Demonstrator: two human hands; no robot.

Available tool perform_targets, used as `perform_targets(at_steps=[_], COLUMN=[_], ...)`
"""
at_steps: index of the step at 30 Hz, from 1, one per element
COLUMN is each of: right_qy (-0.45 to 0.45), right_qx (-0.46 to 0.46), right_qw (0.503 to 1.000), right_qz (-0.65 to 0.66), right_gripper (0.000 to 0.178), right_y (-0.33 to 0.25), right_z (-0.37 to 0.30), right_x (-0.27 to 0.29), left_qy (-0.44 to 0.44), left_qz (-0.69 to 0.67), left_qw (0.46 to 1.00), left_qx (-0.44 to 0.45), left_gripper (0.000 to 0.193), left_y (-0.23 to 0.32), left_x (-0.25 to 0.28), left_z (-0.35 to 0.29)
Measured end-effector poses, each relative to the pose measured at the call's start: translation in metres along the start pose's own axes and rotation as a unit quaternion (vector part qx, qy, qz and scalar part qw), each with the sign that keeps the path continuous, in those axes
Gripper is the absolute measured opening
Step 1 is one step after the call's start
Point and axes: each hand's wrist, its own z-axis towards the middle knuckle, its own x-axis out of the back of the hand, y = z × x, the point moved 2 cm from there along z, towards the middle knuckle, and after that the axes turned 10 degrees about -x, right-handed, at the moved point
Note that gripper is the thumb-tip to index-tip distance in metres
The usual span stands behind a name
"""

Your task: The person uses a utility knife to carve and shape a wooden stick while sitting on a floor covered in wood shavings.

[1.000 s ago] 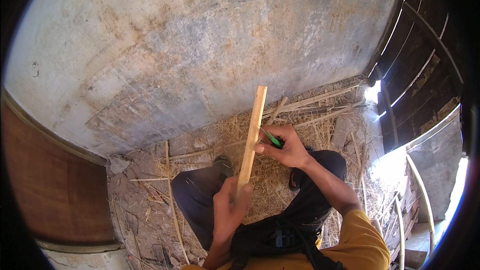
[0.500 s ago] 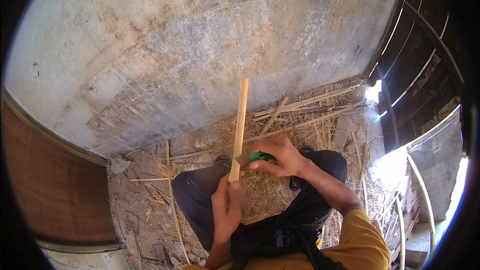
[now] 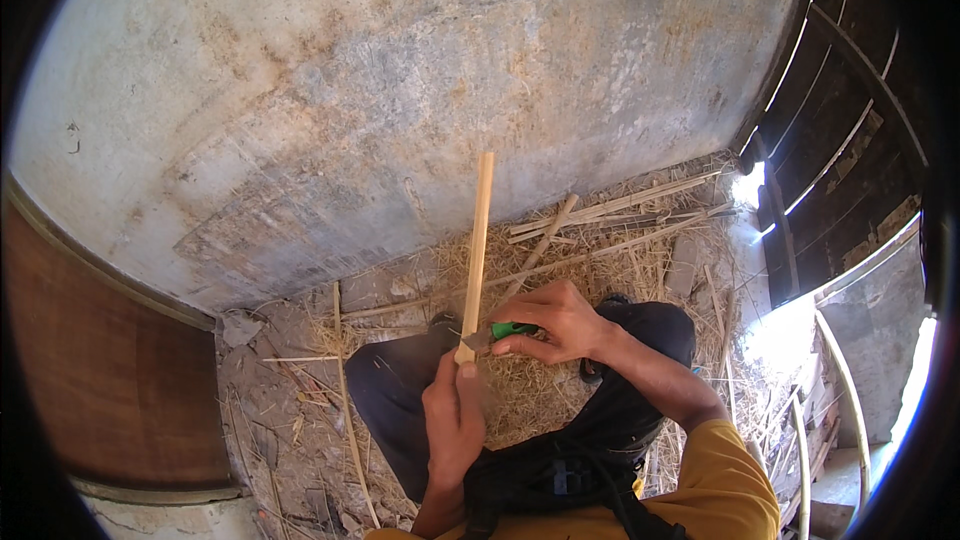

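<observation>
A pale strip of wood, perhaps bamboo [image 3: 480,240], points up and away between my knees. My left hand [image 3: 455,415] is closed round its near end, the thumb lying along the top. In my right hand [image 3: 558,322] is a green-handled knife [image 3: 512,330], gripped with the fingers wrapped over the handle. The short grey blade [image 3: 478,342] rests against the strip's right edge, just beyond the left thumb. Part of the handle is hidden under my fingers.
Straw and shavings [image 3: 530,390] cover the ground between my legs. Long split sticks [image 3: 620,202] lie by the stained wall [image 3: 450,90]. A brown panel [image 3: 110,360] stands at left. Dark slatted boards [image 3: 840,140] rise at right, near curved poles [image 3: 850,400].
My right hand has drawn the knife a little nearer to me along the strip, toward the left thumb. The strip has turned slightly; my left hand keeps its place.
</observation>
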Motion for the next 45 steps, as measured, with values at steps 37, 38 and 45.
perform_targets(at_steps=[37, 38, 45], right_qy=[0.151, 0.15, 0.15], right_qx=[-0.064, -0.058, -0.054], right_qw=[0.978, 0.978, 0.978], right_qz=[-0.131, -0.133, -0.135], right_gripper=[0.03, 0.029, 0.029], right_y=[0.001, -0.002, -0.004], right_z=[0.01, 0.011, 0.01], right_x=[0.018, 0.018, 0.019], left_qy=[-0.038, -0.032, -0.046], left_qz=[0.074, 0.075, 0.071], left_qw=[0.996, 0.997, 0.996], left_qx=[0.013, 0.013, 0.024], left_gripper=[0.016, 0.016, 0.015], left_y=[-0.005, -0.006, -0.009], left_x=[0.003, 0.003, 0.006], left_z=[-0.015, -0.015, -0.02])
